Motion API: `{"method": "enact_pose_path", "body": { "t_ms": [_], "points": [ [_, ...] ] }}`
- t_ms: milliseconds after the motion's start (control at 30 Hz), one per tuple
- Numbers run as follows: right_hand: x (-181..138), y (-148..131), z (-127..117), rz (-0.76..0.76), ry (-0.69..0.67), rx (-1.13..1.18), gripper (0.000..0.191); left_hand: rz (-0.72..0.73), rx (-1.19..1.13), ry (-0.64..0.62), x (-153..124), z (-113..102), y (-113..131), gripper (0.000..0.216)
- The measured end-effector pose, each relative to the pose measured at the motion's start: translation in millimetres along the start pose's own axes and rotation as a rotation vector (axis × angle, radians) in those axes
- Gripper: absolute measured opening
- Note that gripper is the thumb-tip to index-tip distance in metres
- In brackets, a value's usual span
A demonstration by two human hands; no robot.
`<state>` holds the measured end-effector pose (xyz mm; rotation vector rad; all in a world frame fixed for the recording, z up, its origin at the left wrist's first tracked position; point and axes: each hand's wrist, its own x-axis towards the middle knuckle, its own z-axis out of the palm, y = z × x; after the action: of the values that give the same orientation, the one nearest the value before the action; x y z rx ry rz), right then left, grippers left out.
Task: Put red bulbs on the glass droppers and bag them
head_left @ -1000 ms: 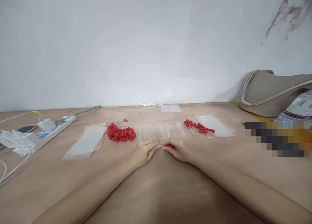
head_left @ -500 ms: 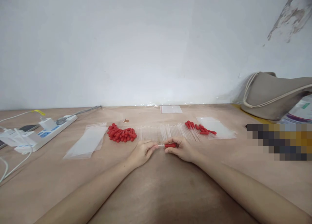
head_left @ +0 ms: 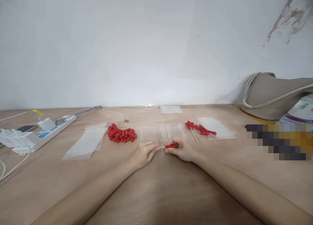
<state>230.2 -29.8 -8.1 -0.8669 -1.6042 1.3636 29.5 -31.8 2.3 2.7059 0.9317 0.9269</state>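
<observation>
Close to the middle of the table, my left hand (head_left: 146, 153) pinches a thin clear tube (head_left: 161, 147). My right hand (head_left: 181, 148) is closed around a red rubber bulb (head_left: 171, 146), whose open end meets the tube's right end. How far the tube sits inside the bulb I cannot tell. Just beyond my hands lies a row of clear glass-like tubes (head_left: 173, 131). A heap of red rubber bulbs (head_left: 121, 135) is at the row's left end. Several more red bulbs (head_left: 204, 130) lie at its right end, some beside or on tubes.
Clear plastic bags (head_left: 83, 143) lie on the left, with another bag (head_left: 216, 128) on the right and a small one (head_left: 171, 109) by the wall. A power strip (head_left: 49, 135) with chargers and cables stands far left. A grey bag (head_left: 276, 94) rests at the back right.
The bulb and tube stay joined end to end between my hands, with only a slight shift of the fingers. The whole view has moved slightly.
</observation>
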Motion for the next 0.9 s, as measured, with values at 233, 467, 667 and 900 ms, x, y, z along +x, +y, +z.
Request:
{"method": "enact_pose_path", "body": {
  "t_ms": [233,467,667,900],
  "points": [
    [11,-13,6,-0.076,0.128,0.009,0.030,-0.131,-0.103,0.088,4,-3,2,0.027],
    [30,-49,-70,-0.151,0.471,-0.088,0.042,-0.284,0.043,0.329,-3,-15,-25,0.023],
    [35,-49,-134,0.020,0.781,-0.515,0.031,-0.280,0.185,0.299,-1,-16,-21,0.017],
    [41,-12,-123,0.216,0.746,-0.970,0.035,-0.203,0.269,0.295,-1,-14,-13,0.014]
  ]
}}
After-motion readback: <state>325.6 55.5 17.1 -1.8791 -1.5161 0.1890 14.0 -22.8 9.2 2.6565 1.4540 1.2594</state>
